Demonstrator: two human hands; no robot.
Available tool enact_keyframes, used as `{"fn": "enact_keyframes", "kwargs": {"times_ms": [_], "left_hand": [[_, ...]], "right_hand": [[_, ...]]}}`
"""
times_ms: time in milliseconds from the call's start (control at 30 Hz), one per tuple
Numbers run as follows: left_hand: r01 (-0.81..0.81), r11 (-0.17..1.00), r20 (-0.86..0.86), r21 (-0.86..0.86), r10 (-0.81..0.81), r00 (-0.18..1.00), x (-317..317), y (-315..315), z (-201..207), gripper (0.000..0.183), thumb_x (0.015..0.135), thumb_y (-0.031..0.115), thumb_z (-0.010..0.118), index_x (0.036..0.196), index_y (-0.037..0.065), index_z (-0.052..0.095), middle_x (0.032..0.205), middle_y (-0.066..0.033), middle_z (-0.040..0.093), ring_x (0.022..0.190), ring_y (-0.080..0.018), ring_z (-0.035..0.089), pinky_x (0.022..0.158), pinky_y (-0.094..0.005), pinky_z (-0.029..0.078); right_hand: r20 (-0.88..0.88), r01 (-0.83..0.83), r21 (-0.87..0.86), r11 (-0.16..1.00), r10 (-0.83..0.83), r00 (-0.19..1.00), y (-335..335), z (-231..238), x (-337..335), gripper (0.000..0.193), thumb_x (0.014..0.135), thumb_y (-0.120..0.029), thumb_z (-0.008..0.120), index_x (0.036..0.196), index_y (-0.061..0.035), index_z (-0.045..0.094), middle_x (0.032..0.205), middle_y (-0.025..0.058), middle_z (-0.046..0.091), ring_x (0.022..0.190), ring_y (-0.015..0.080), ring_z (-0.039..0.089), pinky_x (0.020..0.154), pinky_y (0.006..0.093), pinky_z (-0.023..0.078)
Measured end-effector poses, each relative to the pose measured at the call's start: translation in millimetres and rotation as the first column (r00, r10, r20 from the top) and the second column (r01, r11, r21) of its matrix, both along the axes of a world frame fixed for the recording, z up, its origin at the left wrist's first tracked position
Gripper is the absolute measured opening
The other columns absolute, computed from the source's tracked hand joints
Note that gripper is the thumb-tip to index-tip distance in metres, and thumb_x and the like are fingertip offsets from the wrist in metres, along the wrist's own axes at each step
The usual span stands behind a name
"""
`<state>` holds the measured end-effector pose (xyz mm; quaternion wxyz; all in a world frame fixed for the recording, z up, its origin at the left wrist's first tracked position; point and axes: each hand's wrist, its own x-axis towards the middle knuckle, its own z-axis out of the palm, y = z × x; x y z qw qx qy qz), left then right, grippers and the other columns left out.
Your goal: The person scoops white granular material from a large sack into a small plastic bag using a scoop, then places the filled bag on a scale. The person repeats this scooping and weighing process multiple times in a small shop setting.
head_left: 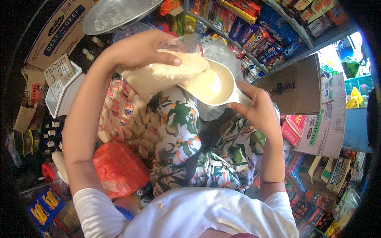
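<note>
My left hand is closed over the top of a clear plastic bag filled with a pale cream powder or fine grain. The bag lies tilted, its mouth toward the right and against a white scoop. By its short handle, my right hand grips the scoop, fingers wrapped round it. Some of the same pale stuff rests in the scoop's bowl. A second clear plastic bag hangs behind and below the scoop, over my knees; its contents are hard to make out.
A round metal pan sits at the far left. Bread-like packs and a red plastic bag lie left of my legs. Snack shelves line the far right. Cardboard boxes stand at the right, near packed goods.
</note>
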<state>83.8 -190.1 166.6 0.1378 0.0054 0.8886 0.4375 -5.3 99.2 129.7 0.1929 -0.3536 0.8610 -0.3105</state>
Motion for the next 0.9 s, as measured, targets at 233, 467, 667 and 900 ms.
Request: {"fn": "enact_keyframes", "kwargs": {"times_ms": [233, 467, 667, 900], "left_hand": [[-0.176, 0.771, -0.127, 0.612, 0.316, 0.94, 32, 9, -50, 0.032, 0.093, 0.025, 0.054, 0.11, -0.001, 0.062, 0.094, -0.0022, 0.066, 0.083, -0.0065, 0.058, 0.074, -0.022, 0.047], [-0.15, 0.516, -0.245, 0.844, 0.618, 0.747, 42, 17, -90, 0.033, 0.094, 0.03, 0.05, 0.104, 0.001, 0.063, 0.09, -0.0028, 0.064, 0.083, -0.0089, 0.059, 0.077, -0.0231, 0.047], [0.166, 0.202, -0.261, 0.965, 0.721, 0.642, 61, 5, -121, 0.025, 0.092, 0.024, 0.056, 0.106, 0.003, 0.059, 0.095, -0.0054, 0.063, 0.089, -0.0144, 0.061, 0.084, -0.0296, 0.049], [-0.541, 0.423, -0.18, 0.727, 0.878, 0.444, 164, -9, -152, 0.021, 0.091, 0.017, 0.054, 0.101, 0.002, 0.062, 0.097, -0.006, 0.064, 0.089, -0.014, 0.06, 0.082, -0.0283, 0.048]], "right_hand": [[-0.022, 0.008, 0.017, 1.0, -0.008, 1.0, -2, -2, 1, 0.051, 0.069, -0.009, 0.075, 0.115, 0.0035, 0.057, 0.091, 0.0096, 0.066, 0.081, 0.0082, 0.056, 0.073, 0.026, 0.045], [0.095, 0.027, -0.082, 0.996, -0.019, 0.995, -7, -3, 1, 0.053, 0.067, -0.013, 0.075, 0.112, 0.007, 0.057, 0.105, 0.0178, 0.065, 0.096, 0.0179, 0.061, 0.085, 0.0306, 0.044], [0.121, 0.0, -0.076, 0.997, 0.009, 0.993, -13, -7, 1, 0.049, 0.074, 0.0, 0.068, 0.119, 0.0085, 0.052, 0.109, 0.0126, 0.062, 0.098, 0.0149, 0.057, 0.086, 0.0279, 0.044], [0.174, 0.068, -0.049, 0.996, -0.059, 0.983, -17, -15, -2, 0.047, 0.077, 0.001, 0.066, 0.12, 0.0095, 0.05, 0.111, 0.0114, 0.06, 0.098, 0.0134, 0.055, 0.086, 0.0268, 0.044]]}}
